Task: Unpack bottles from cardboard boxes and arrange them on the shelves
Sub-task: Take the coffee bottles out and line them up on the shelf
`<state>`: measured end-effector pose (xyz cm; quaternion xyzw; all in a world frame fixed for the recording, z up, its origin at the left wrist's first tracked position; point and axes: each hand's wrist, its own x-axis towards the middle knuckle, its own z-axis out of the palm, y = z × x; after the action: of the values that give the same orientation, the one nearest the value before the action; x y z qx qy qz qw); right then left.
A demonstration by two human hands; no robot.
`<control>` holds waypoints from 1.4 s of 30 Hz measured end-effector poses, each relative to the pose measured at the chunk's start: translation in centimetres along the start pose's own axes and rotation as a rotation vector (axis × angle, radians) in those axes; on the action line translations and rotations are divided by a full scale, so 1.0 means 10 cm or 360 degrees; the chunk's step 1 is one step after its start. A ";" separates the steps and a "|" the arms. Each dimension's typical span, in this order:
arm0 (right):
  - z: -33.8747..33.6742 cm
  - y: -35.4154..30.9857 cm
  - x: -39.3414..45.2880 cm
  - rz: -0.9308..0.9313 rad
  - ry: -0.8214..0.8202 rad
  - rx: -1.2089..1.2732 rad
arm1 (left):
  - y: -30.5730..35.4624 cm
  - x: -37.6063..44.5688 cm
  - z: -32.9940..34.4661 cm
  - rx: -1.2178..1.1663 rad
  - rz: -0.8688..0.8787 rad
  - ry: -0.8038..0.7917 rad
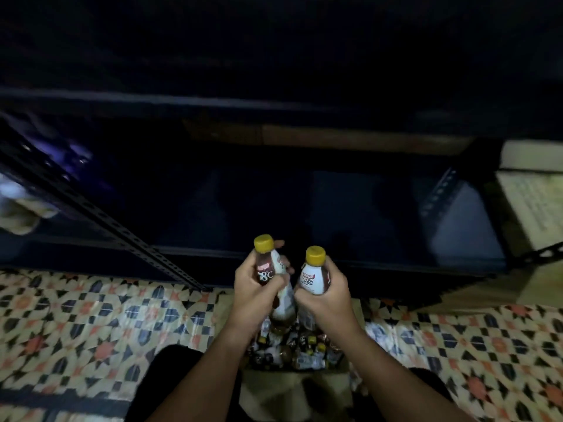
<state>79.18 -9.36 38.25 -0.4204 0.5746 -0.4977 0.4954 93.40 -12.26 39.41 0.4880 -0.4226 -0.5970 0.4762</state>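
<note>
Above the cardboard box [300, 357], in the head view, we hold two yellow-capped bottles, one in each hand. Our left hand [254, 289] wraps its fingers round the left bottle [269, 271], which leans slightly away from the box; our right hand [327, 295] grips the right bottle [313, 274] round its label, close beside the first. More bottles lie packed in the box, between our knees on the patterned floor [100, 324]. Beyond the box stands the dark metal shelf [304, 208], its lowest level just past the bottles. To place these well, we judge we should keep them upright, carry both forward over the shelf's front edge, set them down side by side and loosen our fingers only once each base sits flat. The dim light hides the shelf's depth, so we should go slowly.
</note>
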 end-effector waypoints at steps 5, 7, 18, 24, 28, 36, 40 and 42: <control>0.05 -1.59 -0.16 -0.0239 -0.0119 0.0057 | 1.47 -0.24 0.24 0.0128 0.0263 -0.0110; 0.06 -2.09 -0.18 -0.0351 -0.0163 0.0089 | 1.96 -0.25 0.29 0.0161 0.0398 -0.0145; 0.13 -3.74 0.24 -0.0828 -0.0125 0.0024 | 3.63 0.16 0.41 0.0151 0.0933 -0.0190; 0.14 -3.81 0.62 -0.0782 -0.0139 0.0064 | 3.75 0.52 0.42 0.0141 0.0918 -0.0286; 0.20 -3.75 0.73 -0.0790 -0.0110 0.0151 | 3.65 0.64 0.44 0.0083 0.0932 -0.0253; 0.18 -3.65 0.86 -0.0809 -0.0108 0.0071 | 3.66 0.75 0.34 0.0231 0.0934 -0.0446; 0.00 -3.60 0.90 -0.0877 -0.0163 -0.0121 | 3.63 0.69 0.17 0.0447 0.0965 -0.0353; -0.09 -3.57 0.90 -0.0866 -0.0194 -0.0164 | 3.56 0.66 0.12 0.0495 0.1025 -0.0216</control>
<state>76.54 -23.36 72.18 -0.6129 0.4343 -0.5563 0.3553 97.34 -25.41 72.94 0.3557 -0.6710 -0.3761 0.5309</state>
